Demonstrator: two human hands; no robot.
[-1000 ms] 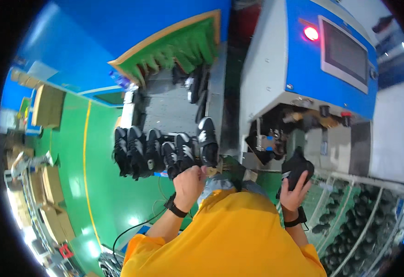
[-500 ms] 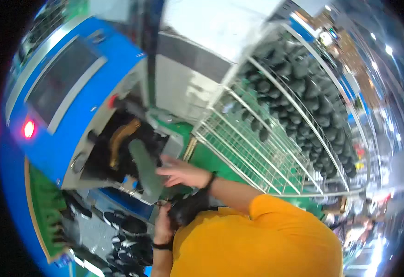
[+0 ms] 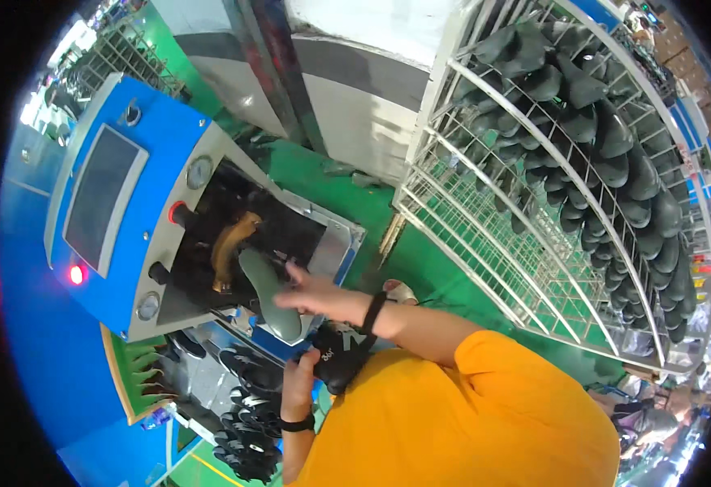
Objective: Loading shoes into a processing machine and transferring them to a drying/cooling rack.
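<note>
A black shoe (image 3: 341, 357) with pale markings is held low against my body, with my left hand (image 3: 297, 380) closed round its near side. My right hand (image 3: 313, 295) reaches left over the front of a blue machine (image 3: 178, 134). Its fingers are apart, the tips at the edge of a grey-green, sole-shaped piece (image 3: 267, 294); whether they touch it I cannot tell. Beside that piece, a curved tan-brown part (image 3: 232, 250) sits in the machine's dark opening (image 3: 201, 219).
A white wire rack (image 3: 526, 325) on the right carries many dark sole-shaped pieces (image 3: 583, 122). Black shoes (image 3: 246, 414) stand in rows at lower left, near a green board (image 3: 132, 373). The machine has a screen (image 3: 105, 199), a red button (image 3: 178, 213) and gauges (image 3: 199, 172).
The view has shifted, so the machine and rack sit differently in it. More of the black shoe shows between my hands. My right hand stays beside the grey-green piece, its fingers more spread.
</note>
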